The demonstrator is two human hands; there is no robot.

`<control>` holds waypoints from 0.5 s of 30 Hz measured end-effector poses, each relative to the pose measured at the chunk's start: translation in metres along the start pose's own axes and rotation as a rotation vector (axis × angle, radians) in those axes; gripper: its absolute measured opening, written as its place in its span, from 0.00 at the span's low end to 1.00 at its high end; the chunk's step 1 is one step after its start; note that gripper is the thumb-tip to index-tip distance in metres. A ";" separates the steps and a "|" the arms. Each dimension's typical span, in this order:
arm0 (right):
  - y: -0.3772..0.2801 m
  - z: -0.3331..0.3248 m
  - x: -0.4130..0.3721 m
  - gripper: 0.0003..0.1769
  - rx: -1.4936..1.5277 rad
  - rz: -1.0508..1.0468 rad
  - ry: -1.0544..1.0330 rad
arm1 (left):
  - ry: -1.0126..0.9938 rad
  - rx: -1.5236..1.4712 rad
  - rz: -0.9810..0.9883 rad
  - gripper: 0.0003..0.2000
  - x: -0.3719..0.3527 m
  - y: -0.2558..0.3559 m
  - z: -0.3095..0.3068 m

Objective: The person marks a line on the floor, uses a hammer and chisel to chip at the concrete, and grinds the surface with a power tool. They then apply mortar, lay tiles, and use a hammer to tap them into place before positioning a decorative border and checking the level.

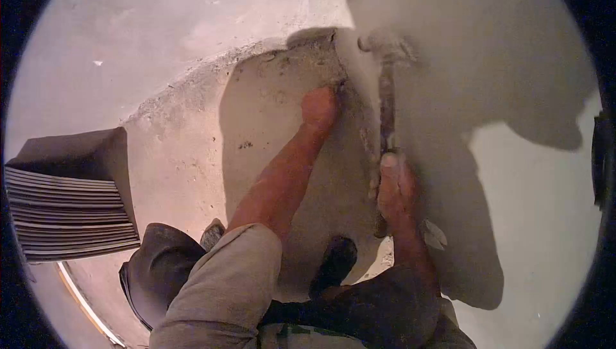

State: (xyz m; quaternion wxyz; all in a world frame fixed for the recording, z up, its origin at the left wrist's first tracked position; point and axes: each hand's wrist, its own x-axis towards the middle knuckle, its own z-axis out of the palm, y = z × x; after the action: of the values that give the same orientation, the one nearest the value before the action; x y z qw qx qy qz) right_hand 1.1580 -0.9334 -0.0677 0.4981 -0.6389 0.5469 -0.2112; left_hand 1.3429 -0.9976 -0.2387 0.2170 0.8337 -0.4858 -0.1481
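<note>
My right hand (pixel 398 185) is wrapped round the handle of a hammer (pixel 387 102). The hammer stands out forward from the fist, its head blurred in front of the plastered wall (pixel 532 195). Forward and to the left of it, my left hand (pixel 319 106) is closed in a fist close to the rough joint where floor and wall meet. A small dark bit shows beside its knuckles, but what the fingers hold is hidden. Under both arms lies the dusty concrete floor (pixel 269 131), mostly in my shadow.
A stack of thin panels in a dark box (pixel 74 214) stands at the left. Next to my left knee is a black bucket (pixel 160 265). My dark shoe (pixel 337 259) rests on the floor near the right wall. Crumbly debris (pixel 186 86) lines the far wall's foot.
</note>
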 end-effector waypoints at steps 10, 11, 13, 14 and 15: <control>0.056 0.016 0.024 0.22 -0.231 0.083 -0.116 | 0.037 -0.062 0.056 0.12 -0.008 0.009 -0.023; 0.055 0.017 0.026 0.22 -0.226 0.074 -0.116 | 0.080 -0.078 0.052 0.12 -0.005 0.007 -0.018; 0.046 0.015 0.014 0.24 -0.178 0.020 -0.096 | 0.099 -0.092 0.042 0.11 -0.010 0.004 -0.016; 0.039 0.012 0.011 0.24 -0.180 0.022 -0.094 | 0.062 -0.088 0.027 0.10 -0.008 0.005 -0.015; 0.028 0.008 0.008 0.21 -0.117 0.130 -0.098 | 0.026 -0.087 0.012 0.10 -0.007 0.008 -0.017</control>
State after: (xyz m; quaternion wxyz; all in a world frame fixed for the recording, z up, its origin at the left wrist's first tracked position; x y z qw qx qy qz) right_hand 1.1531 -0.9354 -0.0974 0.4989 -0.6395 0.5736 -0.1144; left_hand 1.3420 -0.9915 -0.2196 0.2604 0.8224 -0.4809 -0.1569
